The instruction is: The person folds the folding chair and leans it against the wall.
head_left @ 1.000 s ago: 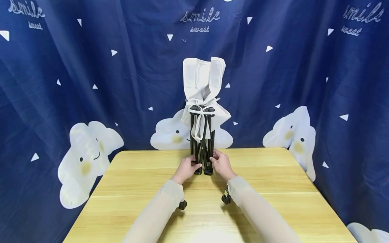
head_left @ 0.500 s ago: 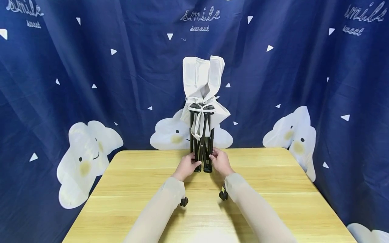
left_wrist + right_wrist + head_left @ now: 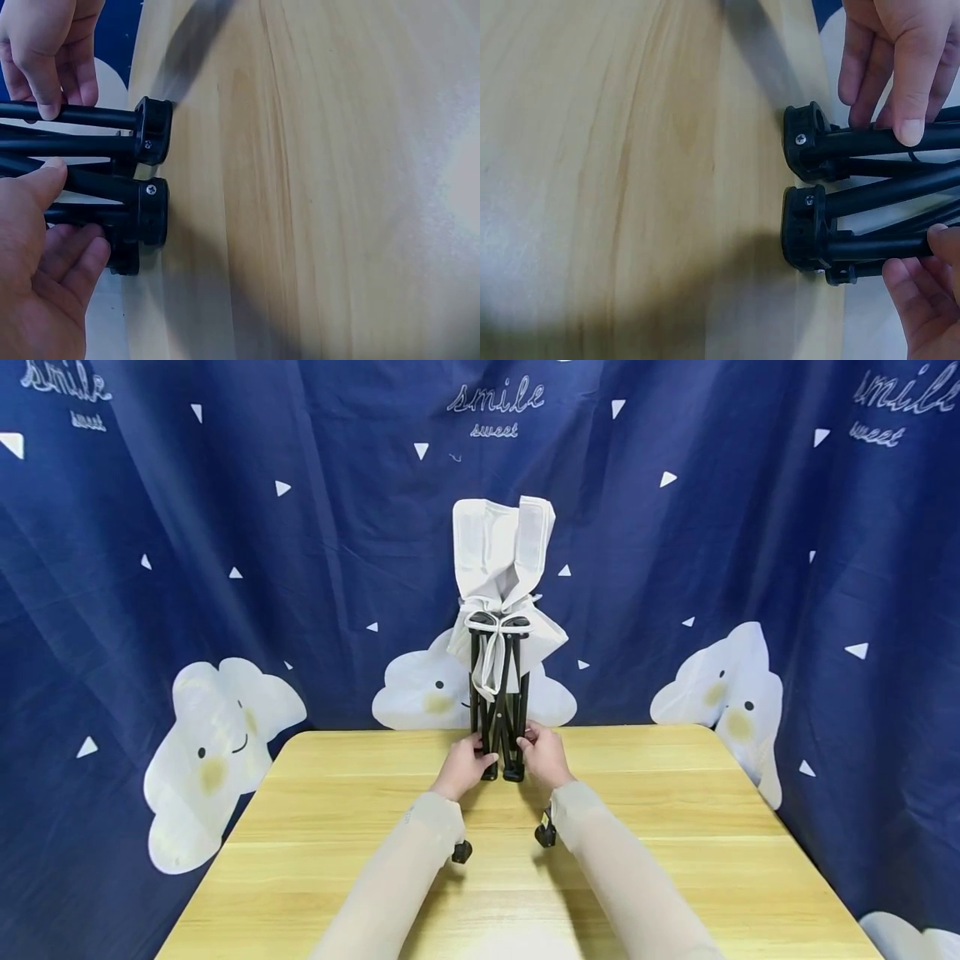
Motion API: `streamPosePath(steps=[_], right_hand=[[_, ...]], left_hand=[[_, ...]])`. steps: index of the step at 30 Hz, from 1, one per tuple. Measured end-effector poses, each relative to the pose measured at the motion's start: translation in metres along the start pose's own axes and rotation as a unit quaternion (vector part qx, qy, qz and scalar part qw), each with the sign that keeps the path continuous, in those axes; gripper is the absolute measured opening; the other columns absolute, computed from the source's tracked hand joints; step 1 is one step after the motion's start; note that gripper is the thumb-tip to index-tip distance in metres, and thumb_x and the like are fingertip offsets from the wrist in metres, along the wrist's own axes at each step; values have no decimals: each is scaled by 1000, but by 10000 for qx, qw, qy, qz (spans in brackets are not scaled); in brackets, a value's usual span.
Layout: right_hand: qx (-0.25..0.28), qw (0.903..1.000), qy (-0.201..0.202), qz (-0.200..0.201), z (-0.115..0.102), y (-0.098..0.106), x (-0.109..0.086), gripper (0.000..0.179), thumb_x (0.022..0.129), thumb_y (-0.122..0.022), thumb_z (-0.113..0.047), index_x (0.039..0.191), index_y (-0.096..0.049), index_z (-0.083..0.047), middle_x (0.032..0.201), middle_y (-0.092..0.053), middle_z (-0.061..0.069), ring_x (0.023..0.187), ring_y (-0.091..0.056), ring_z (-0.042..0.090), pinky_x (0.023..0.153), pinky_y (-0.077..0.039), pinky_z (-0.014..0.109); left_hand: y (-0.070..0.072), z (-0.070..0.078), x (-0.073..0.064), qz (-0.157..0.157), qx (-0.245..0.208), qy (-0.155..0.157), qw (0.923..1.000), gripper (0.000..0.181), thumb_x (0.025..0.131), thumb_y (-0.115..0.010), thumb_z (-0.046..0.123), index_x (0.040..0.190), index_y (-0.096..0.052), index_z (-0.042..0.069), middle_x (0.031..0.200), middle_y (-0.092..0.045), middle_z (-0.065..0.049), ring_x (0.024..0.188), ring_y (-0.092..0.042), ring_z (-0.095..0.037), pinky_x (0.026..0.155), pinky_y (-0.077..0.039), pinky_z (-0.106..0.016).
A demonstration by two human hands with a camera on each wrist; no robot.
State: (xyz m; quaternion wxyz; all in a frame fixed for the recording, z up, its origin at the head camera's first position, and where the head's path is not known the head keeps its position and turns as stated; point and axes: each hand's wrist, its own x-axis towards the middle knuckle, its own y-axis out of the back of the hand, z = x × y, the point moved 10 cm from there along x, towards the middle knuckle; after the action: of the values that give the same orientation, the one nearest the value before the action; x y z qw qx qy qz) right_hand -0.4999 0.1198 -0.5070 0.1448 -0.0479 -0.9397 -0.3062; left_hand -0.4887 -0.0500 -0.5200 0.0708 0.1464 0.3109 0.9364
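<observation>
A folded folding chair [image 3: 500, 693] with black tube legs stands upright near the table's far edge in the head view. Its white fabric [image 3: 486, 552] bunches at mid-height and rises in two flaps above the frame. My left hand [image 3: 461, 766] grips the left legs low down, thumb in front. On the other side, my right hand [image 3: 546, 758] holds the right legs between thumb and fingers. Crossed legs and screwed black feet [image 3: 152, 214] show in the left wrist view. The right wrist view has a second pair of feet [image 3: 804, 229], with fingers partly hidden behind the tubes.
The light wooden table [image 3: 360, 860] spreads in front of the chair. A dark blue curtain [image 3: 337, 527] with clouds and white triangles hangs right behind and at both sides. Black wrist devices [image 3: 545, 829] stick out below the beige sleeves [image 3: 390, 877].
Both hands and the chair have shifted slightly away from me, toward the table's far edge. The grip on the legs looks the same.
</observation>
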Motion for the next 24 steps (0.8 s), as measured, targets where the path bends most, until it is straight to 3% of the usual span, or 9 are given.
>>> streamPosePath(steps=[12,18,24], right_hand=[[-136,9998,-4,176,-8,6,2,32,100,-69,1,132,-71,5,105,-81,21,101,-78,36,97,-60,53],[-200,9996,30,211,-7,7,3,33,100,-71,1,133,-72,4,103,-81,22,101,-79,37,98,-61,54],[-193,9998,11,80,-6,8,2,28,99,-71,2,126,-72,5,100,-81,23,98,-79,38,95,-62,54]], left_hand=[[5,6,4,260,167,161,9994,46,100,-78,13,139,-64,-7,128,-76,-28,120,-75,-40,107,-59,-51],[4,5,6,210,386,299,9986,47,101,-78,15,140,-63,-6,128,-76,-27,121,-75,-40,106,-60,-50],[4,3,5,32,322,401,9987,49,99,-79,13,140,-61,-6,125,-76,-27,116,-76,-41,104,-60,-52]])
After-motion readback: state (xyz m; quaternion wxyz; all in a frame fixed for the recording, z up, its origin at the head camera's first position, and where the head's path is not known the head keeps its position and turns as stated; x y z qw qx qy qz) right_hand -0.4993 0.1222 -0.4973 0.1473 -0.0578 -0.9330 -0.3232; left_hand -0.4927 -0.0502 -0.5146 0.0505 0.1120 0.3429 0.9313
